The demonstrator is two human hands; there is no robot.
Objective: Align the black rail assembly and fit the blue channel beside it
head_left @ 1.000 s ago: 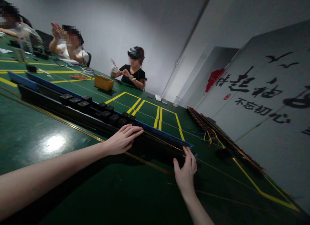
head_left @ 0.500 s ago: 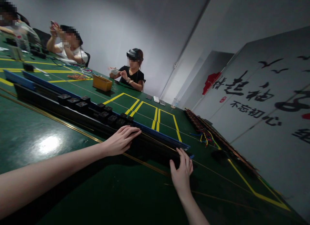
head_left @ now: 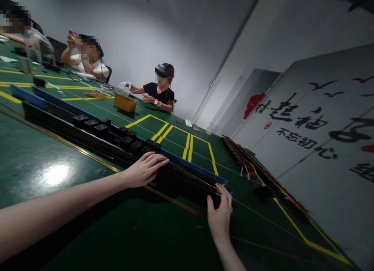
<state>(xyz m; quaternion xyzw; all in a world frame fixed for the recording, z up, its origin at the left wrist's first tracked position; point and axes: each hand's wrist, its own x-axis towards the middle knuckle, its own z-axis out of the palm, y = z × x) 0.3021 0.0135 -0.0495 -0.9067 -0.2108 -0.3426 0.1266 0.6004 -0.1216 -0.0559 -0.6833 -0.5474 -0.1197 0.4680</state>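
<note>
A long black channel (head_left: 187,185) lies slanting across the green table, with a blue strip (head_left: 193,167) along its far side. My left hand (head_left: 147,169) rests on the channel's top edge, its fingers stretched out close together and its thumb low on the near side. At the channel's right end, my right hand (head_left: 221,214) has its fingers over the edge and its thumb on the near face, gripping it. Several small black blocks (head_left: 127,141) sit in rows in the channel, left of my left hand. A thin golden strip (head_left: 201,178) shows between my hands.
Thin golden rods (head_left: 87,155) lie along the channel's near side. Beyond it are yellow tape marks, a yellow-brown box (head_left: 125,102) and phones. A bundle of brown strips (head_left: 248,162) with coloured wires lies at right. Several people sit across the table; one wears a white glove.
My hands keep their places on the channel, the right shifting very slightly. The view has tilted a little. Across the table, the gloved person's hands have moved apart.
</note>
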